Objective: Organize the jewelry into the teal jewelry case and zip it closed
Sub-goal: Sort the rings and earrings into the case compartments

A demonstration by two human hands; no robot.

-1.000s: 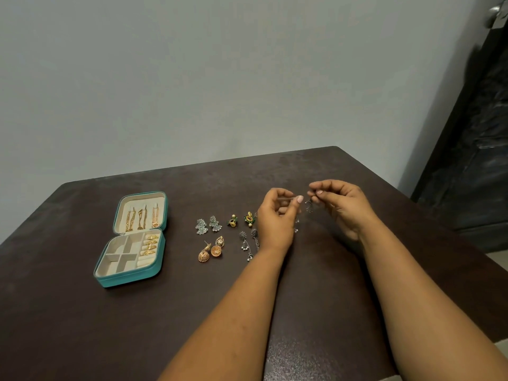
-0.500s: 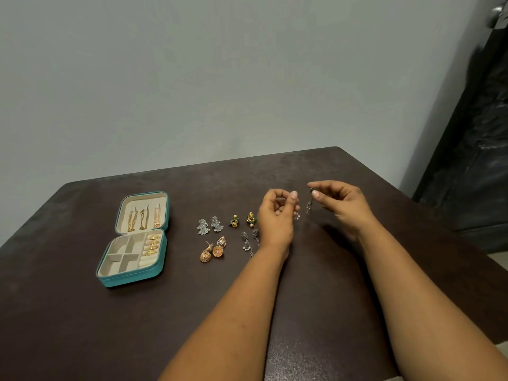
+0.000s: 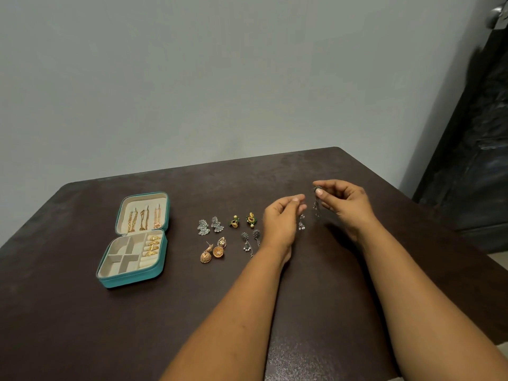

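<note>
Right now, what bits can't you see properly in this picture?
Head view only:
- Left hand: whether it holds the small silver earring is unclear; its fingers cover the top.
- Dark earring in the right hand: pattern too small.
- Teal case: zipper not visible.
- Door handle: cut off by the edge.

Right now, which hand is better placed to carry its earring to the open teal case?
Probably the left hand: it pinches a silver earring and is nearer the teal case on the left. The right hand holds its earring farther away.
</note>
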